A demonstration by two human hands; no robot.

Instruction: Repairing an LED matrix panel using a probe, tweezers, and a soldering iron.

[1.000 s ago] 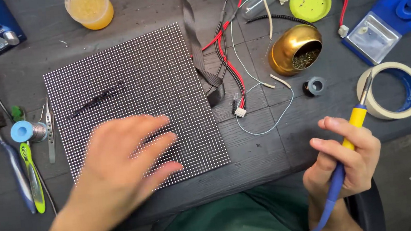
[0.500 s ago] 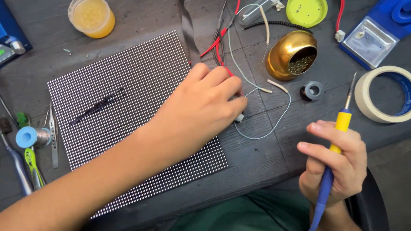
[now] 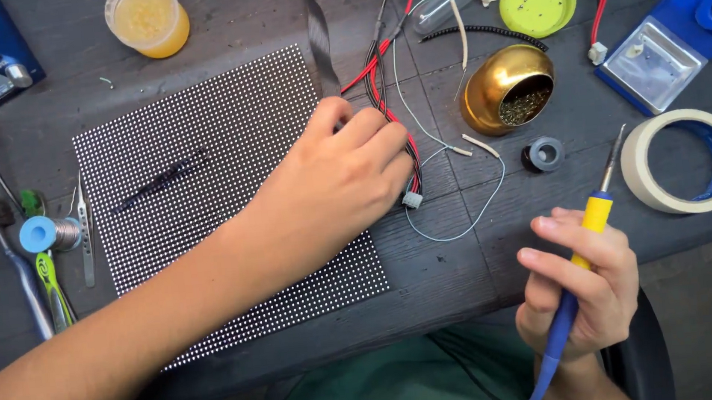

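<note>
Fingers [image 3: 350, 128] seemingly on glossy red-black wires [image 3: 381, 95].

Dotted black LED panel [image 3: 201, 196] is lying flat on the table, left of centre, slightly rotated, its right edge partly hidden. Red and black wire bundle [image 3: 380, 86] is running from far centre toward the panel's right edge, ending in a small white connector [image 3: 412, 200]. Yellow-and-blue soldering iron [image 3: 587, 240] is tilting upright at near right, tip pointing far.

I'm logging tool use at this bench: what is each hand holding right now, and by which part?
The right hand grips the soldering iron by its yellow-and-blue handle. The left hand rests on the red and black wires; whether it pinches them cannot be told.
</note>
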